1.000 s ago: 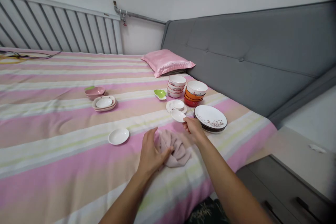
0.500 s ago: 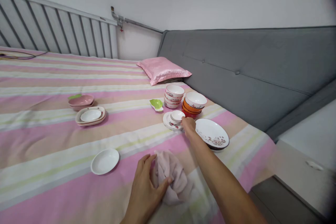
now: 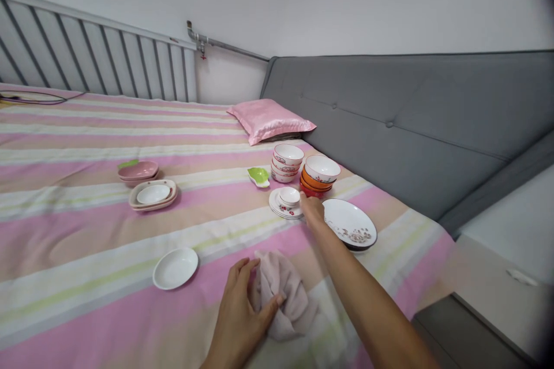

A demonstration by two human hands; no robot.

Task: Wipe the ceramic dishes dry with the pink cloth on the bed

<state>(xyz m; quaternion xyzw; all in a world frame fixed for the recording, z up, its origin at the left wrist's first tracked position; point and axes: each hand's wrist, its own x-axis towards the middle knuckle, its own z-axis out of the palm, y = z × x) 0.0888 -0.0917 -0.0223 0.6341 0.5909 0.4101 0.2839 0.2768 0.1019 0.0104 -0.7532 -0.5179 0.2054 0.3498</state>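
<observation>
My left hand (image 3: 242,305) is closed around a crumpled pale pink cloth (image 3: 288,300), thumb and fingers on its left side. My right hand (image 3: 312,207) is beside small white bowls (image 3: 289,195), which sit stacked on small white plates (image 3: 284,211) with red flowers. Its fingers, partly hidden, seem loose and just off the bowl's rim. Right of that hand lies a large white plate (image 3: 352,222) with a brown flower pattern, on a dark one. Behind stand white bowls (image 3: 288,164) in a stack and orange and red bowls (image 3: 318,176) topped by a white one.
A green leaf-shaped dish (image 3: 258,177) lies left of the bowls. Farther left are pink dishes (image 3: 138,170), cream oval dishes (image 3: 135,199) holding a white dish, and a single white dish (image 3: 175,268). A pink pillow (image 3: 270,118) rests by the grey headboard (image 3: 411,109) on the striped bedsheet.
The top small bowl has shifted slightly left and settled on the stack, and my right fingers have come away from it. My left hand stays on the cloth.
</observation>
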